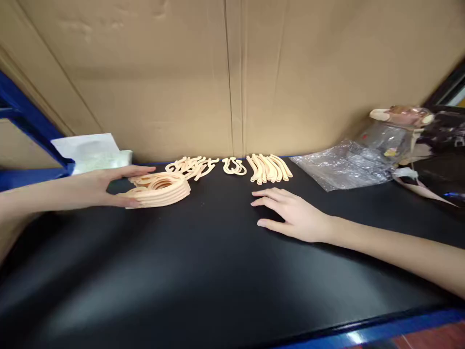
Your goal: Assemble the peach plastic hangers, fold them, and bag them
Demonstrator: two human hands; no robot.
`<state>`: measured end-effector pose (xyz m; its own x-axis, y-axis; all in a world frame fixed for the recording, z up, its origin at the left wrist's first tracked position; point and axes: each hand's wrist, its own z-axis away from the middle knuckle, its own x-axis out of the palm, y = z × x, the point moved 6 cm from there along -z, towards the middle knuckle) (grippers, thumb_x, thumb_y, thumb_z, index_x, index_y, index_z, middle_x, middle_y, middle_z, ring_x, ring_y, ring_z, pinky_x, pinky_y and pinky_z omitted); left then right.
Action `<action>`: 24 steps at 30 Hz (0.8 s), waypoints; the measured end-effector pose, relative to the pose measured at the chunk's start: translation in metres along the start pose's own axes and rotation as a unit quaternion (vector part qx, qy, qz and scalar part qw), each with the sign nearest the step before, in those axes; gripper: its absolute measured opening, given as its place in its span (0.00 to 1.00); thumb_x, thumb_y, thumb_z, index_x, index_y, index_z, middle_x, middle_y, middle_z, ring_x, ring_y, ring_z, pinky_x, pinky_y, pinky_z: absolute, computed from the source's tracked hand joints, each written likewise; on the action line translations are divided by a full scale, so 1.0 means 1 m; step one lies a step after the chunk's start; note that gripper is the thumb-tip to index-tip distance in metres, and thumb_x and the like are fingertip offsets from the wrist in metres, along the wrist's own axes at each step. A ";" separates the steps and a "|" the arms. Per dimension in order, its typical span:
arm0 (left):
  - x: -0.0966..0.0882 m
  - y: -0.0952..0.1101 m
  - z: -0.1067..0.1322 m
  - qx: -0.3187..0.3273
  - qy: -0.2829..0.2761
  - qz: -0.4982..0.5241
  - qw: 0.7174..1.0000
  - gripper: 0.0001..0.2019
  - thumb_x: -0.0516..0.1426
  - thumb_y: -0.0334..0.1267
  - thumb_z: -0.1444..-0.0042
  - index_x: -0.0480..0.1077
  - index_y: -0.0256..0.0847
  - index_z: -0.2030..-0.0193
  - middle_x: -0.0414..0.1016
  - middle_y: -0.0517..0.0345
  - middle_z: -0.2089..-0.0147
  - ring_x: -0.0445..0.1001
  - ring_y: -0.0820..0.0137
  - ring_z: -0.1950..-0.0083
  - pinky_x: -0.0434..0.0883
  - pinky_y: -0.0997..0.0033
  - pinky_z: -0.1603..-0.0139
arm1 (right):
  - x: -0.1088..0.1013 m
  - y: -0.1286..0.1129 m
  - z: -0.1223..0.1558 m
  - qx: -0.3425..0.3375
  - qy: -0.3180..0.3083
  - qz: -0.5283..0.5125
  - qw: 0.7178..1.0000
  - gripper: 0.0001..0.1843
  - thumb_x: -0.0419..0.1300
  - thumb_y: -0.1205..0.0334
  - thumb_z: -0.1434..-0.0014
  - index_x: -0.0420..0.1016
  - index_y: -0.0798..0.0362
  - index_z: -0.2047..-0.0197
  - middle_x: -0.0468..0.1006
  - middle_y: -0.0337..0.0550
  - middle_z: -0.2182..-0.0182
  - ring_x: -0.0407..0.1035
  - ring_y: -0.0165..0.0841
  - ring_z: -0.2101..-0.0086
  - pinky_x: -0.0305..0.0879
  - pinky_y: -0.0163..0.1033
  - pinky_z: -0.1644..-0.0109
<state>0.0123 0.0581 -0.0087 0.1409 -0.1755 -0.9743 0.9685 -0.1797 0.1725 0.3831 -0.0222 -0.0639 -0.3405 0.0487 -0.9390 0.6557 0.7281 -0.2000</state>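
A neat stack of beige flat curved pieces (163, 196), with a round opening in the top one, lies on the black table at left. My left hand (105, 186) is around its left end, thumb against the front side and fingers along the far side. My right hand (286, 213) rests palm down on the table with fingers apart, holding nothing. Just beyond its fingertips lies a row of slim curved beige strips (269, 168). Small beige hook-shaped pieces (234, 166) and a loose pile of curved beige pieces (191, 166) lie between this row and the stack.
Cardboard (163, 82) stands upright along the table's back edge. At right are a clear plastic bag (341, 165) and a plastic-wrapped brown item (403, 118). White paper or packaging (90, 151) sits at back left. The black table (203, 276) has a blue front edge.
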 end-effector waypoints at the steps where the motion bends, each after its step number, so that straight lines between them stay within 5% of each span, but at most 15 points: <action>1: -0.001 0.004 0.001 0.000 0.006 0.003 1.000 0.58 0.51 0.81 0.72 0.55 0.54 0.33 0.65 0.62 0.35 0.68 0.60 0.40 0.60 0.61 0.38 | 0.000 0.000 0.001 0.001 0.000 0.001 1.000 0.23 0.51 0.47 0.34 0.70 0.54 0.45 0.68 0.50 0.41 0.64 0.41 0.43 0.61 0.51 0.38; 12: -0.006 0.011 -0.002 0.069 0.118 -0.043 0.990 0.60 0.46 0.83 0.73 0.60 0.46 0.35 0.68 0.55 0.37 0.71 0.56 0.43 0.69 0.60 0.47 | 0.000 -0.001 0.002 -0.014 0.016 -0.004 1.000 0.22 0.52 0.48 0.35 0.70 0.53 0.46 0.70 0.52 0.43 0.64 0.42 0.43 0.61 0.52 0.39; 16: -0.012 0.065 0.013 0.129 0.258 -0.030 0.957 0.52 0.38 0.79 0.56 0.62 0.39 0.37 0.68 0.49 0.38 0.67 0.56 0.40 0.65 0.55 0.41 | -0.002 -0.002 0.001 -0.018 0.022 -0.005 1.000 0.22 0.52 0.48 0.35 0.71 0.54 0.46 0.71 0.52 0.43 0.65 0.42 0.43 0.62 0.52 0.39; 19: 0.004 0.125 0.035 0.193 0.356 -0.093 0.909 0.36 0.38 0.64 0.37 0.68 0.36 0.44 0.71 0.48 0.42 0.61 0.54 0.34 0.48 0.42 0.32 | -0.002 -0.002 0.001 -0.015 0.020 -0.006 1.000 0.21 0.52 0.48 0.35 0.71 0.54 0.47 0.71 0.53 0.44 0.64 0.42 0.43 0.62 0.52 0.39; 24: 0.071 0.200 0.048 0.295 0.296 -0.181 0.890 0.26 0.47 0.50 0.34 0.70 0.28 0.45 0.73 0.40 0.43 0.66 0.52 0.37 0.56 0.47 0.33 | -0.001 -0.003 0.000 -0.016 0.015 0.001 1.000 0.22 0.52 0.48 0.35 0.71 0.54 0.46 0.70 0.52 0.42 0.64 0.42 0.43 0.62 0.52 0.39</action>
<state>0.2062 -0.0364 -0.0368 0.0944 0.5065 -0.8571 0.7202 -0.6291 -0.2924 0.3816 -0.0239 -0.0626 -0.3598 0.0699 -0.9304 0.6351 0.7489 -0.1893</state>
